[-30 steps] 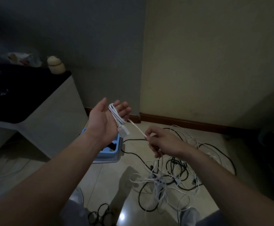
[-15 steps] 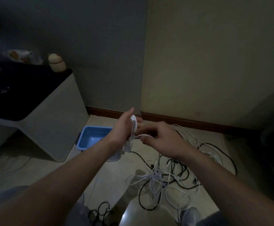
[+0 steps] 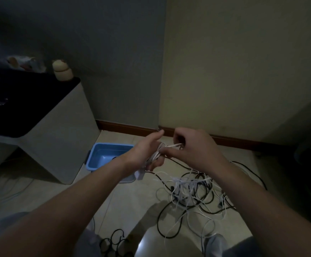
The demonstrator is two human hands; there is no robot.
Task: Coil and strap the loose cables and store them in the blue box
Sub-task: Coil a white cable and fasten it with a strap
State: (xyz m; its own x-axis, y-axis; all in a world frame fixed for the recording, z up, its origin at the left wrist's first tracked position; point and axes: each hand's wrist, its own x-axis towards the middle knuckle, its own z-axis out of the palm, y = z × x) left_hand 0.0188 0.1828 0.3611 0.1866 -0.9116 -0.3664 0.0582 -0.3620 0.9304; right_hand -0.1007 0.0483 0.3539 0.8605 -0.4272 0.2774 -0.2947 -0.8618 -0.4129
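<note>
A white cable (image 3: 156, 154) is wound in loops around the fingers of my left hand (image 3: 147, 151), which is raised over the floor with its fingers fairly straight. Its white plug (image 3: 139, 175) dangles below the palm. My right hand (image 3: 193, 147) pinches the free end of that cable just to the right of the coil. The blue box (image 3: 102, 154) sits on the floor behind my left wrist, partly hidden by it. A tangle of white and black cables (image 3: 191, 190) lies on the floor under my right forearm.
A white cabinet with a dark top (image 3: 39, 127) stands at the left, close to the box. Walls with a brown skirting board (image 3: 128, 127) meet in a corner behind the hands. More black cable (image 3: 113, 243) lies by my feet.
My left hand turned from palm-up to edge-on and dropped lower. My right hand came up against it, carrying the cable end round the coil. The view tilted, showing more of the box.
</note>
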